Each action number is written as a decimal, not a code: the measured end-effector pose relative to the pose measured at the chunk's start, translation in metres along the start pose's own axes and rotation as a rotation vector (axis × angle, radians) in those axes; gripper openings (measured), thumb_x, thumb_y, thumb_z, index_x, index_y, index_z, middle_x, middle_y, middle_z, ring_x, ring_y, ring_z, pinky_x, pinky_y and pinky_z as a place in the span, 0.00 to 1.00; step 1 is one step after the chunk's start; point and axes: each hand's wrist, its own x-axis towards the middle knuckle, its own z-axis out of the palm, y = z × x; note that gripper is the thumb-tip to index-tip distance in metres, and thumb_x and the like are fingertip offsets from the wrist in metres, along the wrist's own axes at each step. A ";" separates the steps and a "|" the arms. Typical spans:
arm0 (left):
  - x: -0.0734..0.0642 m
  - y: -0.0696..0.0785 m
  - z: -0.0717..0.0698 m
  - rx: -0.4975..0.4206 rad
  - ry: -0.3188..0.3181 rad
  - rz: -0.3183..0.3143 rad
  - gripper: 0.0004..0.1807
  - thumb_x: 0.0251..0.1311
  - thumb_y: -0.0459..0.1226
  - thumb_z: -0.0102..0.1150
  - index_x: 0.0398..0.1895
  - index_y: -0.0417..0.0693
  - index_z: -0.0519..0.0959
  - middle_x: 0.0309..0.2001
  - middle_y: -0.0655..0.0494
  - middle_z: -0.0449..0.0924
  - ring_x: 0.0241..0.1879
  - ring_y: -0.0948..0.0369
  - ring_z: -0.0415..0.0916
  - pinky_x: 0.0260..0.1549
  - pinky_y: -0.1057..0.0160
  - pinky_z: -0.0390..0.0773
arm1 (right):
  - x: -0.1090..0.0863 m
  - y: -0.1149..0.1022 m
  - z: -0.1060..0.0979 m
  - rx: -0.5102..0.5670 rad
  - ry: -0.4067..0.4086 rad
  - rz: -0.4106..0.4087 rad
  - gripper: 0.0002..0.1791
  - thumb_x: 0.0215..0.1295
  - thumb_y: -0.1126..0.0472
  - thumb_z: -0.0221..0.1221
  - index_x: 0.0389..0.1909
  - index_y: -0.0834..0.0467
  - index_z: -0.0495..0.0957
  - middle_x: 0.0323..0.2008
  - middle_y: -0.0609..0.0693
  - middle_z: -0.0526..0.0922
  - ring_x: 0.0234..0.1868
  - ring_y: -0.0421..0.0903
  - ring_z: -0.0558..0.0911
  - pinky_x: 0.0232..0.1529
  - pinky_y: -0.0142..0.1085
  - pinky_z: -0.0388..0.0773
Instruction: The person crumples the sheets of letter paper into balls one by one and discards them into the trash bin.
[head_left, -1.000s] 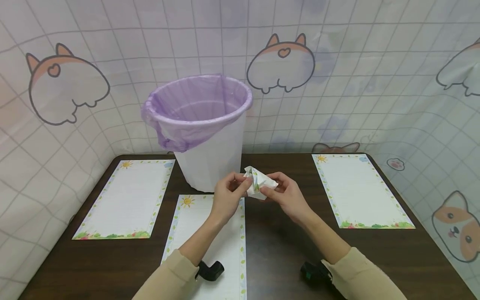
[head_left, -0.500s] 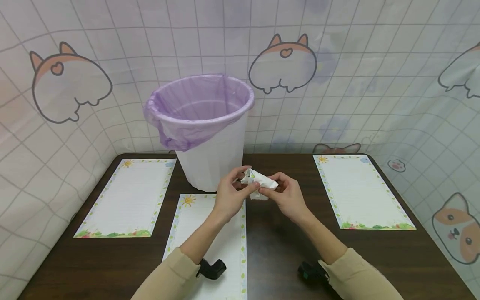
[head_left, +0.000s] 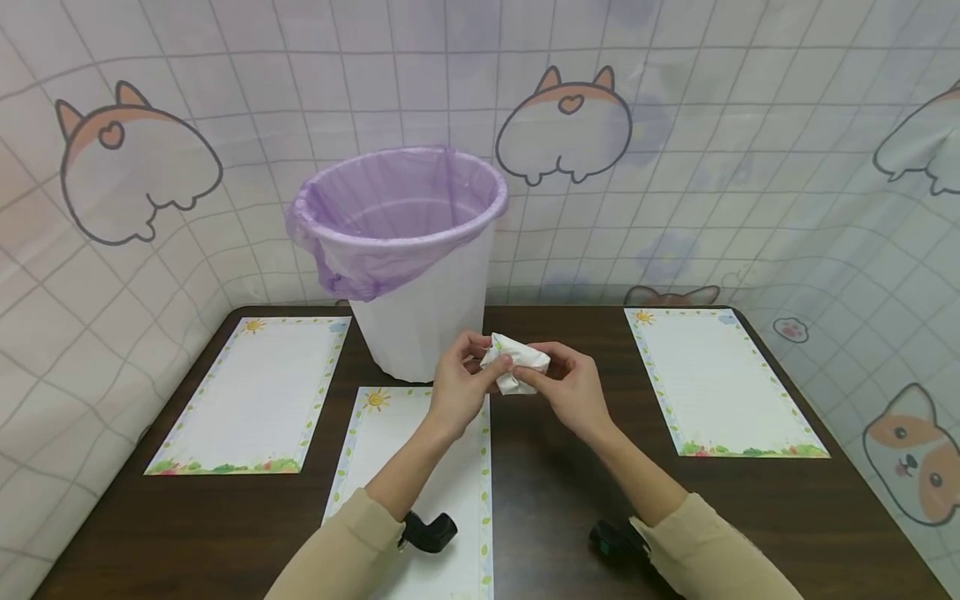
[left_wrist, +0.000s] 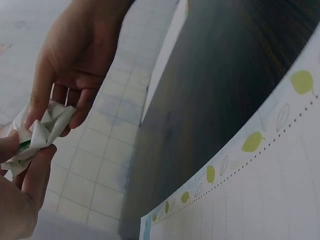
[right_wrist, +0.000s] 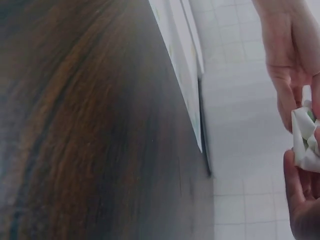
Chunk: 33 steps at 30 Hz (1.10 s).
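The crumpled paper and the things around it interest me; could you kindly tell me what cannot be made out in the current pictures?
Crumpled paper, head view: inner faces hidden by its folds, the left hand and the right hand.
Same paper, right wrist view: one side cut off by the right edge.
Bin, head view: inside bottom hidden by its front wall.
Middle sheet, head view: lower end cut off by the bottom edge.

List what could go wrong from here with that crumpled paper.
The crumpled paper, pinched between the left hand and right hand, might slip and drop onto the table. The left hand appears close to the bin, so it could bump it. The left forearm crosses over a sheet and might drag it.
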 end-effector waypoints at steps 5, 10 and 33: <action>0.004 -0.003 -0.010 -0.121 -0.029 -0.102 0.25 0.66 0.26 0.65 0.66 0.38 0.74 0.40 0.48 0.71 0.34 0.60 0.83 0.33 0.60 0.86 | -0.002 0.003 -0.007 0.058 -0.122 -0.020 0.25 0.64 0.71 0.69 0.63 0.62 0.79 0.52 0.59 0.81 0.39 0.51 0.84 0.36 0.34 0.83; 0.002 -0.003 -0.013 -0.176 -0.087 -0.155 0.21 0.68 0.26 0.63 0.63 0.37 0.77 0.40 0.50 0.68 0.36 0.60 0.82 0.33 0.60 0.86 | -0.002 0.005 -0.012 0.088 -0.162 -0.051 0.27 0.61 0.74 0.69 0.62 0.65 0.79 0.49 0.61 0.83 0.39 0.48 0.85 0.38 0.34 0.84; -0.013 -0.020 0.010 0.282 0.247 0.354 0.12 0.60 0.28 0.72 0.27 0.40 0.75 0.23 0.54 0.71 0.22 0.60 0.66 0.19 0.69 0.67 | -0.007 -0.034 0.012 -0.078 0.104 -0.065 0.13 0.58 0.78 0.70 0.44 0.74 0.85 0.32 0.65 0.86 0.30 0.49 0.84 0.28 0.26 0.80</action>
